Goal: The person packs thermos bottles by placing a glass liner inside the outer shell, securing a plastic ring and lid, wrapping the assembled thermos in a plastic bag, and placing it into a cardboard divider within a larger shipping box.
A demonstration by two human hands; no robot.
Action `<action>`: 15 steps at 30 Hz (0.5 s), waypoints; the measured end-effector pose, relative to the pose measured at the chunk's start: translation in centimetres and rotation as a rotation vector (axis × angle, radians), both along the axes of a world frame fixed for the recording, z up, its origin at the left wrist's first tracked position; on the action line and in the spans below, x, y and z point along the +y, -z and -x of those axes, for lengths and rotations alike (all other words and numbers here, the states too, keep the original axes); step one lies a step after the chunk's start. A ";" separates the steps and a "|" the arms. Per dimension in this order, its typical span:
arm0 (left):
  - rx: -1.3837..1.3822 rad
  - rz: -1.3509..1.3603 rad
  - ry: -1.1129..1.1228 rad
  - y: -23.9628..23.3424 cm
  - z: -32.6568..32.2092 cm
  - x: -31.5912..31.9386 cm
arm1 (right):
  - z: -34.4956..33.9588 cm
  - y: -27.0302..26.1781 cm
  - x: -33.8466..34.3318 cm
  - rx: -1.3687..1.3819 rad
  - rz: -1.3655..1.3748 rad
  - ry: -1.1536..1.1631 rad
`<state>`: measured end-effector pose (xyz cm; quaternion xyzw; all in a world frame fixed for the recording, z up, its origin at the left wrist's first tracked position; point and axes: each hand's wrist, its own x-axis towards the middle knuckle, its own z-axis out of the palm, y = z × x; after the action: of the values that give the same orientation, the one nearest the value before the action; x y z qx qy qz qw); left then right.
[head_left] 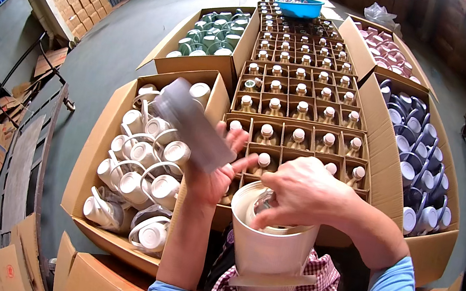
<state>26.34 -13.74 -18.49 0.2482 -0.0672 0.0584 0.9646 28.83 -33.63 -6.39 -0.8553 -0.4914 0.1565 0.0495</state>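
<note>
A pale pink tapered plastic container (270,250) stands at my lap against a checked apron, with a pale band across its lower part. My right hand (304,193) is at its rim, fingers bent down over ringed whitish parts inside; whether it grips one is hidden. My left hand (222,167) is palm up over the near cells of a divided carton, fingers spread. A blurred grey flat piece (194,127) lies across or just above that palm; contact cannot be told. Bottles with pale caps (298,136) fill the carton's cells.
Open cartons hold white handled plastic pieces (137,184) at left, green ones (215,32) behind, dark blue ones (425,179) at right and pink ones (389,54) beyond. A blue basin (298,7) stands on the far bottle cartons. A metal-framed cart (32,157) is at far left.
</note>
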 end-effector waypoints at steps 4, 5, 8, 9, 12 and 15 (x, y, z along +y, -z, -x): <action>0.077 -0.018 -0.524 -1.1 0.4 1.0 | -0.6 2.3 1.1 0.014 0.091 -0.042; 0.072 -0.097 -0.628 -1.2 0.9 1.1 | -0.8 2.4 0.7 0.016 0.093 -0.035; 0.018 -0.479 -0.874 -2.4 2.4 0.9 | -1.7 -0.1 -1.2 0.333 -0.019 0.083; 0.025 -0.486 -0.868 -2.0 2.9 0.6 | -2.7 0.9 -2.0 0.438 -0.166 0.123; -0.140 -0.845 -1.225 -0.7 4.5 -1.1 | -3.9 4.7 -3.9 0.721 -1.019 0.330; -0.504 -1.066 -0.957 -1.8 4.8 -3.1 | -4.6 8.5 -3.7 0.916 -1.382 0.321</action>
<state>21.52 -16.84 -16.72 0.6620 -0.1896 0.4850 0.5390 33.45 -37.34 -14.89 -0.5443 -0.2805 0.1430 0.7776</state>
